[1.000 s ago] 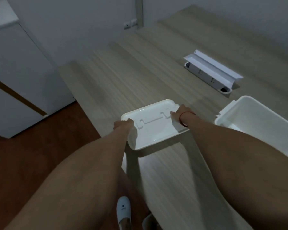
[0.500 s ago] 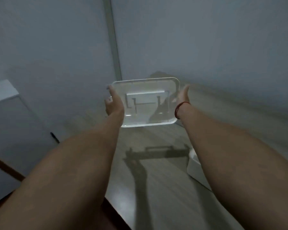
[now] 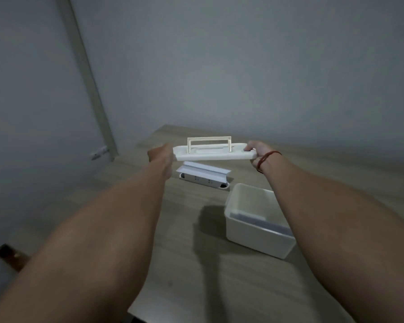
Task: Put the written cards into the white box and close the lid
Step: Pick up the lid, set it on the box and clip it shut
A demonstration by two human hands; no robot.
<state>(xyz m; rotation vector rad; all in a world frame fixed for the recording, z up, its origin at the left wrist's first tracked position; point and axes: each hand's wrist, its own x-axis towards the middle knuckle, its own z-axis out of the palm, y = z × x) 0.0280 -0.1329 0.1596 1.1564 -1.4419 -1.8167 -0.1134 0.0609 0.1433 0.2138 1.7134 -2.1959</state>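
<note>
I hold the white lid (image 3: 216, 154) level in the air, top side up, its pale handle standing upright. My left hand (image 3: 161, 156) grips the lid's left end and my right hand (image 3: 258, 152), with a red string at the wrist, grips its right end. The white box (image 3: 257, 236) stands open on the table below and to the right of the lid, partly behind my right forearm. Inside it lie flat greyish cards (image 3: 261, 221); no writing can be made out.
A white socket strip with a raised flap (image 3: 204, 176) is set into the wooden table (image 3: 219, 287) just under the lid. Grey walls stand behind the table. The table's left edge drops to a dark floor (image 3: 7, 252).
The lid was lifted off the table, held up with its underside facing me, then turned handle-up and brought level. My view swung up and back down; the box is now in sight.
</note>
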